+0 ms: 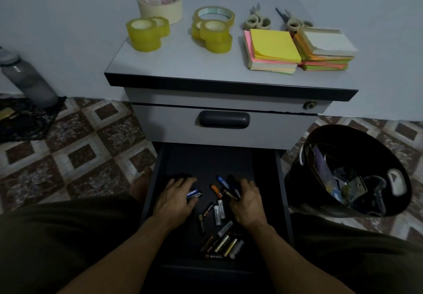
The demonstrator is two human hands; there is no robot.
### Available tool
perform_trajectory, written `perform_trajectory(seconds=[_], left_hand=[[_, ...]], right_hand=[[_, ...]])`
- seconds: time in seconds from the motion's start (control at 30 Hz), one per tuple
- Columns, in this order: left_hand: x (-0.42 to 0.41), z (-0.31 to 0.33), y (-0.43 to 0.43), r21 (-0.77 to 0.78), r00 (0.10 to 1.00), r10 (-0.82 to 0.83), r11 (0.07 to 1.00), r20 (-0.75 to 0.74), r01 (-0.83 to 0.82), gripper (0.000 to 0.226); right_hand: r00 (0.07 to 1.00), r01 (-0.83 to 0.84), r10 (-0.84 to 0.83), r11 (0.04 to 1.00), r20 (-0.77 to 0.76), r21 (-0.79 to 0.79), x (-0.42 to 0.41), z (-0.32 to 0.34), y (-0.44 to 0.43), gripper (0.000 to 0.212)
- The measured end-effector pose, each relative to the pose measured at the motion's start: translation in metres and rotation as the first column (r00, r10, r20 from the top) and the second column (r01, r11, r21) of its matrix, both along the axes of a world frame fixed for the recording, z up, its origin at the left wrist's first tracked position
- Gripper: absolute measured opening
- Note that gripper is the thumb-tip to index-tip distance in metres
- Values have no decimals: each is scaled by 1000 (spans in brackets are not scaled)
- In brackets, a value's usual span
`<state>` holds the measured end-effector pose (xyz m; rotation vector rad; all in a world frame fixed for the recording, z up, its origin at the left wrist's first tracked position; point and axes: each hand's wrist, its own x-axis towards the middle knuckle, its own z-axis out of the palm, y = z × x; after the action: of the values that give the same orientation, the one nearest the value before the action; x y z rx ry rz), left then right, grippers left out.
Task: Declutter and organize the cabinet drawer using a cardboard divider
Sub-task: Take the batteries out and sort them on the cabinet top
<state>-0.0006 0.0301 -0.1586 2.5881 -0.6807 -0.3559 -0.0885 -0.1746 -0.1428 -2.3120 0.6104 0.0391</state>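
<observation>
Head view, looking down from a seated position on a tiled floor. A low grey cabinet has its bottom drawer [266,174] pulled out toward the person's lap. Both hands are inside it.

The left hand [176,198] has its grip closed around a pair of batteries [194,194], fingers curled over them. The right hand [248,202] has its grip clamped on a bundle of batteries [232,189], some blue-tipped.

Between and below the hands, loose batteries [218,212] lie scattered on the dark drawer floor. A tidier battery row [225,245] sits near the drawer's front edge. No cardboard divider is visible.

On the cabinet's top surface [183,62] stand tape rolls [146,33], scissors [257,20] and sticky-note pads [273,48]. A black bin [304,193] with rubbish stands just right of the drawer.

The step in hand appears to be gathering the batteries. To do it well, sweep the strays toward the middle and lay them parallel so none roll off. Take only as many as each grip can hold securely.
</observation>
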Motion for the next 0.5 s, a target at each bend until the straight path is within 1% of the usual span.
perform_trajectory(seconds=[0.17, 0.33, 0.4, 0.5], left_hand=[[-6, 5, 0, -100, 996, 35, 994, -84, -43, 52], [-9, 6, 3, -123, 986, -23, 992, -164, 3, 61], [-10, 7, 3, -132, 986, -30, 991, -166, 8, 56], [-10, 9, 2, -142, 992, -65, 989, -104, 50, 38]], right_hand=[[1000, 29, -29, 1000, -6, -2, -5, -1, 0, 43], [999, 51, -52, 998, 13, 34, -7, -1, 6, 44], [999, 51, -51, 998, 12, 30, -7, 0, 8, 42], [999, 38, -39, 999, 24, 30, -8, 0, 9, 39]])
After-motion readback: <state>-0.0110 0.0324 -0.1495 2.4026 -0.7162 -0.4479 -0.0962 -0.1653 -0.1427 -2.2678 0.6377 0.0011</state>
